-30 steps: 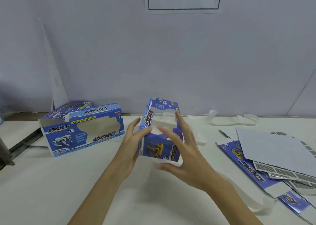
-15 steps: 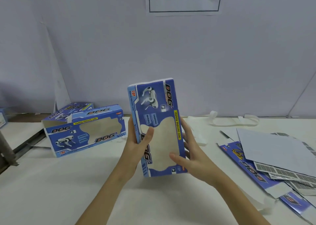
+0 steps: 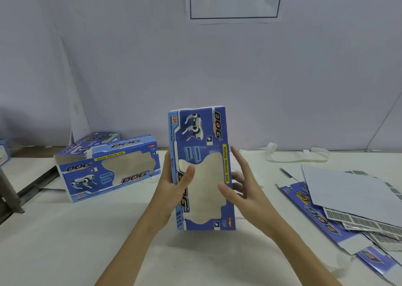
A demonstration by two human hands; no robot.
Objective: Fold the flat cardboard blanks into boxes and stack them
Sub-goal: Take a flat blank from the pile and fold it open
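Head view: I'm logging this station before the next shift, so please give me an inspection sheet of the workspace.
Surface: white table.
Job's things: folded box held on end; two finished boxes at the left, one behind the other; flat blanks piled at the right.
Clutter: white paper strips by the wall.
Hands: left hand grips the box's left edge, thumb on its window; right hand open at its right side.
Cables: nothing seen.
Surroundings: grey wall with a printed sign.
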